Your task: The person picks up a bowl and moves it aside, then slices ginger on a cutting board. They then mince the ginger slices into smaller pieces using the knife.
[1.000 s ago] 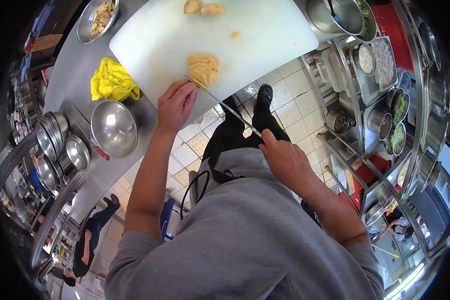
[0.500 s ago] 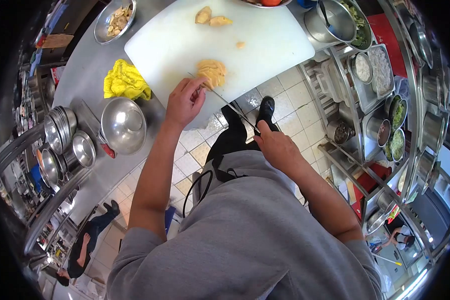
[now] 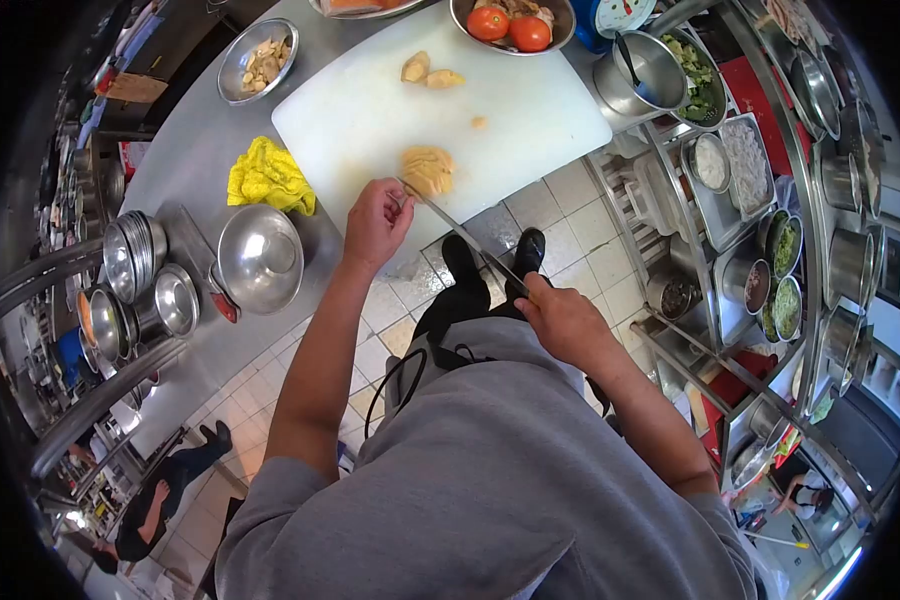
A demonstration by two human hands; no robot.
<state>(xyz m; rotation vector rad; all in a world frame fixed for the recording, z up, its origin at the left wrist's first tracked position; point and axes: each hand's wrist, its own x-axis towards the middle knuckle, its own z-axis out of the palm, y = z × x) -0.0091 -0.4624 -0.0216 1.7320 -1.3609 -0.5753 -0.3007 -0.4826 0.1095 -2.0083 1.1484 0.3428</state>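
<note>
My right hand (image 3: pixel 567 322) is wrapped round the handle of a long knife (image 3: pixel 462 227). Its thin blade slants up and left across the near edge of the white cutting board (image 3: pixel 350 120). By the blade's tip is my left hand (image 3: pixel 378 218), its fingers curled and pinched together; what they hold, if anything, is hidden. A fanned pile of pale yellow ginger slices (image 3: pixel 428 169) lies on the board just beyond the tip. Farther back are two peeled ginger chunks (image 3: pixel 430 72) and a small ginger bit (image 3: pixel 479 122).
Left of the board are a bowl of ginger pieces (image 3: pixel 262 65), a yellow cloth (image 3: pixel 270 177), an upturned metal bowl (image 3: pixel 260 258) and another knife with a red handle (image 3: pixel 224 306). A bowl with tomatoes (image 3: pixel 528 34) stands behind. Shelves of food containers (image 3: pixel 745 175) line the right; other people are in the background.
My left fingers have drawn off the ginger slices and curled in near the blade tip. The view has shifted, showing more of the tomato bowl. My right hand keeps its grip on the knife.
</note>
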